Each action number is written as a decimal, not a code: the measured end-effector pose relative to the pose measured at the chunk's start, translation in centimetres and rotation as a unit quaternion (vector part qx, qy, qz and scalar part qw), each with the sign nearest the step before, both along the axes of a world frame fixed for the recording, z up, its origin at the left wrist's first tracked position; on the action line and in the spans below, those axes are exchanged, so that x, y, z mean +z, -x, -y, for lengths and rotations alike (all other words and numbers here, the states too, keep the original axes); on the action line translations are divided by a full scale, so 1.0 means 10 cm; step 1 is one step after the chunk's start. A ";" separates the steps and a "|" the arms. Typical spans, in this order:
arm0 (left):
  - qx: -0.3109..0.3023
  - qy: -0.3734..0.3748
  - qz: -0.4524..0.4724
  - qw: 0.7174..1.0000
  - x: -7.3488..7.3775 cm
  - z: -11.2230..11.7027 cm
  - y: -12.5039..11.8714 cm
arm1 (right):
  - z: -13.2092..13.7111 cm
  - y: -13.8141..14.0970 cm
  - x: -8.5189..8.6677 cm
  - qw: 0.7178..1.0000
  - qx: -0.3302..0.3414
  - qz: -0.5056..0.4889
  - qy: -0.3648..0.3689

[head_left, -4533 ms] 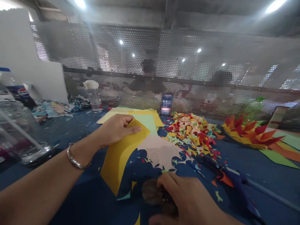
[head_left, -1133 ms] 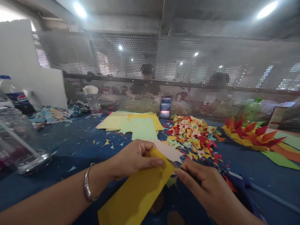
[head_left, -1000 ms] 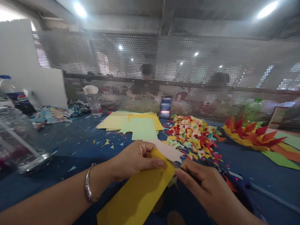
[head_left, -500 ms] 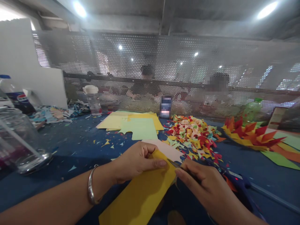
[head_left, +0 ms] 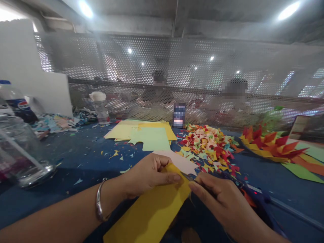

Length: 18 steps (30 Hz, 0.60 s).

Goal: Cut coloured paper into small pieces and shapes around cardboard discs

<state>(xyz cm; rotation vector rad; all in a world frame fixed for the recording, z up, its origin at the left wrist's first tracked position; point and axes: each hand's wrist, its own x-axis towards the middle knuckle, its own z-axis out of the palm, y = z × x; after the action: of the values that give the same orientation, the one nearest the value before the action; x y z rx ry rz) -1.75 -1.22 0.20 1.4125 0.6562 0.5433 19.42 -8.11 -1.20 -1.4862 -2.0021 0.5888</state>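
My left hand (head_left: 149, 173) pinches the top corner of a folded yellow paper sheet (head_left: 152, 211), thumb on top, a metal bangle on the wrist. My right hand (head_left: 220, 202) is closed round a pair of scissors (head_left: 188, 178) whose thin blades meet the paper's upper right edge, just beside my left thumb. A pale pink sheet (head_left: 179, 162) lies on the blue table right behind both hands.
A pile of small coloured paper pieces (head_left: 209, 143) and a stack of yellow and green sheets (head_left: 144, 133) lie ahead. Orange and red paper spikes (head_left: 270, 143) sit at right, a glass jar (head_left: 20, 152) and a cola bottle (head_left: 17, 104) at left. People sit behind the perforated screen (head_left: 177, 74).
4.5 s ago my left hand held the yellow paper farther out while my right hand reached low on the table. Since then both hands met at the paper's corner; over the last second they barely shifted.
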 end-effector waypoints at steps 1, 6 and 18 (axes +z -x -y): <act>0.002 0.001 -0.005 1.000 0.00 0.00 0.00 | 0.00 0.00 0.00 1.000 0.000 0.000 0.002; 0.001 0.002 -0.019 1.000 0.01 0.01 0.00 | -0.01 0.01 0.00 1.000 0.000 0.000 0.003; -0.007 0.043 -0.003 0.999 -0.02 0.02 -0.03 | -0.01 0.01 -0.04 1.000 0.002 0.006 -0.009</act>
<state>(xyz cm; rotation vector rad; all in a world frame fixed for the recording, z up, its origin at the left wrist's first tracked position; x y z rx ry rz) -1.49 -1.42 0.00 1.3370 0.6672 0.4947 19.31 -8.01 -1.63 -1.4786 -2.0151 0.5621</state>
